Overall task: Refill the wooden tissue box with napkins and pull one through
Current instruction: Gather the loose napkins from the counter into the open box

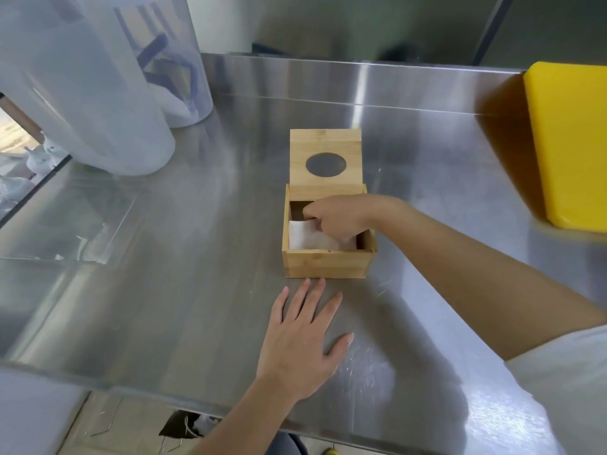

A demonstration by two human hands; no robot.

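A square wooden tissue box (325,265) stands on the steel counter. Its sliding lid (325,149), with an oval hole, is pushed back so most of the box lies uncovered. White napkins (307,237) lie inside, tilted toward the near-left corner. My right hand (338,216) reaches into the box from the right, fingers curled over the top napkin's edge. My left hand (303,336) lies flat on the counter just in front of the box, fingers spread, fingertips almost touching its front wall.
Two large translucent plastic containers (108,93) stand at the back left. A yellow board (571,142) leans at the far right. A clear plastic sheet (75,224) lies at the left. The counter's front edge (197,399) runs near my left wrist.
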